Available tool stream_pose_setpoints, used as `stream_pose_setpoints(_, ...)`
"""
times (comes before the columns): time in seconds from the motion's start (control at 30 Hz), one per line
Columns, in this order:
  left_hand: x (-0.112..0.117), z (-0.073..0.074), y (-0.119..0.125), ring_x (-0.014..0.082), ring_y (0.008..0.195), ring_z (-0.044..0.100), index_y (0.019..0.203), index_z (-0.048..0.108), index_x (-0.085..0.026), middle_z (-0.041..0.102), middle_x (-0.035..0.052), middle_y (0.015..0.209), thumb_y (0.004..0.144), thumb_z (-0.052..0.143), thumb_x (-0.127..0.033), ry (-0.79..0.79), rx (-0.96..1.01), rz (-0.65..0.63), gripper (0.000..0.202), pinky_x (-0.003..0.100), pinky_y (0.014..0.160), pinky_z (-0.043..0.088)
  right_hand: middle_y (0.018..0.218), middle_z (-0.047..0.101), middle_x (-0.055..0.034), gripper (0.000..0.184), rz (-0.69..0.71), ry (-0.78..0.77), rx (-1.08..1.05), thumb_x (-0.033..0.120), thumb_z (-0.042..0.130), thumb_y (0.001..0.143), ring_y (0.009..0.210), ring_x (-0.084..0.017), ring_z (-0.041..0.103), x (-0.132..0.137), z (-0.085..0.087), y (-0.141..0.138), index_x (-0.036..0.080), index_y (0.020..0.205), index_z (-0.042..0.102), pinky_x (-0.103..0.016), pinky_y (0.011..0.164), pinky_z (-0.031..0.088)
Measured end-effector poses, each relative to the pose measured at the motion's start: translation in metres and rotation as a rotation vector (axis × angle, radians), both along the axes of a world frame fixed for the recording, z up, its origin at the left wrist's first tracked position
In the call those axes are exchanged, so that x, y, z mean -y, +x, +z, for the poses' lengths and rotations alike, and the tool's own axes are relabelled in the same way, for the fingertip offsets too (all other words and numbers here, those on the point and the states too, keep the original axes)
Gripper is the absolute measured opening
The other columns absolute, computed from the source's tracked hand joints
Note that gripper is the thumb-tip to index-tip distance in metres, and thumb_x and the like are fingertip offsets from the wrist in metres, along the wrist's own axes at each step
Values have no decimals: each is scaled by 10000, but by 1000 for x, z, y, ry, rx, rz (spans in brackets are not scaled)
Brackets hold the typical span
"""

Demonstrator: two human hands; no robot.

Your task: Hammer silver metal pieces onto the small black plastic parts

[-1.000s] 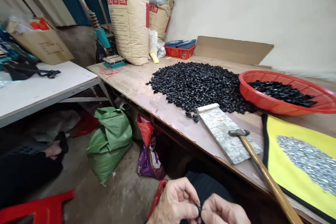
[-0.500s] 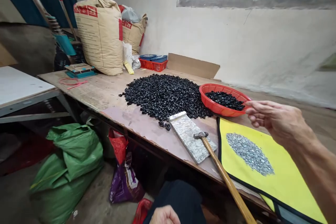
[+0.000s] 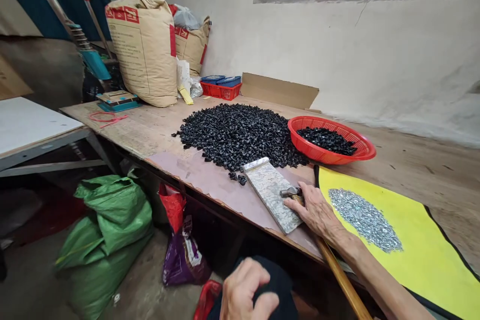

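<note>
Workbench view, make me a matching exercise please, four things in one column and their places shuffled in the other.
1. Right hand
2. Silver bits
3. Green sack
4. Red basket

A. on the floor
B. beside the black heap
C. at the hammer head
D. on the yellow cloth

Pairs: 1-C, 2-D, 3-A, 4-B

There are one hammer [image 3: 339, 274], one stone slab [image 3: 268, 187], one red colander [image 3: 318, 153], one yellow cloth [image 3: 420, 245], two paper sacks [image 3: 144, 60], one green sack [image 3: 108, 225] and one black heap [image 3: 236, 132].
</note>
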State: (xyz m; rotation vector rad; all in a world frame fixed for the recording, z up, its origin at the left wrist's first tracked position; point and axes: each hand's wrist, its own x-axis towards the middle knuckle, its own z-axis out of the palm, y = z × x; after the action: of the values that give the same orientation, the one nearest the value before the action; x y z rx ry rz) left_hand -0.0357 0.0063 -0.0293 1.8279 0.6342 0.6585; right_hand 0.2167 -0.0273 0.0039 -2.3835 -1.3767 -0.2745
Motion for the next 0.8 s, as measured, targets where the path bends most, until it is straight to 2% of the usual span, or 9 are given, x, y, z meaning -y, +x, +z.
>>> stream_pose_setpoints(0.03, -7, 10, 11, 178, 710, 519, 715, 602, -185, 568, 39, 713, 689, 525, -134, 155, 77, 61, 96, 315, 690, 445, 890, 587, -128, 419, -8, -7, 18, 503, 452, 817, 862, -266, 544, -2, -3, -2, 146, 1025, 526, -387, 761, 430)
stream_pose_setpoints(0.07, -15, 19, 22, 194, 785, 536, 795, 616, -185, 596, 58, 791, 722, 495, -108, 272, 110, 54, 161, 333, 740, 457, 857, 573, -126, 399, -17, -15, 36, 493, 442, 826, 841, -267, 533, -3, -6, -4, 141, 995, 524, -392, 756, 425)
stream_pose_setpoints(0.17, -38, 38, 59, 231, 979, 528, 1019, 592, -156, 606, 106, 995, 751, 486, -68, 462, 69, 134, 301, 385, 869, 453, 821, 547, -115, 345, -40, -30, 81, 469, 430, 842, 803, -259, 510, -4, -9, -7, 148, 937, 512, -382, 733, 416)
stream_pose_setpoints(0.23, -46, 41, 78, 269, 1060, 501, 1126, 551, -121, 589, 131, 1084, 746, 535, -95, 522, -21, 135, 381, 463, 958, 397, 823, 543, -109, 328, -52, -33, 99, 465, 440, 841, 795, -250, 504, -4, -10, -7, 156, 931, 505, -371, 726, 414)
stream_pose_setpoints(0.3, -48, 37, 91, 295, 1094, 489, 1192, 513, -99, 566, 151, 1143, 735, 582, -133, 543, -111, 129, 464, 510, 996, 355, 823, 543, -104, 328, -61, -38, 103, 468, 452, 835, 790, -245, 503, -4, -10, -6, 159, 933, 502, -366, 721, 414)
stream_pose_setpoints(0.47, -45, 21, 94, 312, 1192, 421, 1245, 456, -131, 454, 168, 1281, 724, 614, -168, 550, -128, 182, 546, 498, 1004, 354, 841, 554, -124, 339, -39, -71, 69, 472, 453, 827, 816, -261, 507, -2, -6, -8, 156, 921, 531, -380, 725, 415)
stream_pose_setpoints(0.6, -69, 26, 90, 271, 1095, 453, 1223, 436, -133, 486, 142, 1172, 748, 585, -146, 559, -113, 225, 498, 445, 929, 407, 875, 606, -97, 233, 67, -137, -13, 389, 440, 831, 831, -231, 535, -1, 8, 4, 220, 863, 599, -338, 751, 418)
stream_pose_setpoints(0.7, -98, 35, 91, 242, 1011, 461, 1144, 471, -152, 519, 95, 1044, 763, 580, -171, 597, -228, 129, 396, 407, 863, 423, 822, 637, -41, 262, 58, -174, -102, 346, 376, 846, 761, -183, 569, -10, 17, 30, 242, 832, 616, -279, 687, 429)
stream_pose_setpoints(0.8, -117, 39, 94, 234, 970, 451, 1028, 511, -169, 527, 68, 980, 764, 597, -224, 650, -340, 23, 283, 385, 829, 414, 845, 645, -82, 315, -82, -171, -157, 399, 411, 814, 762, -204, 593, -30, 19, 55, 168, 913, 601, -286, 645, 427)
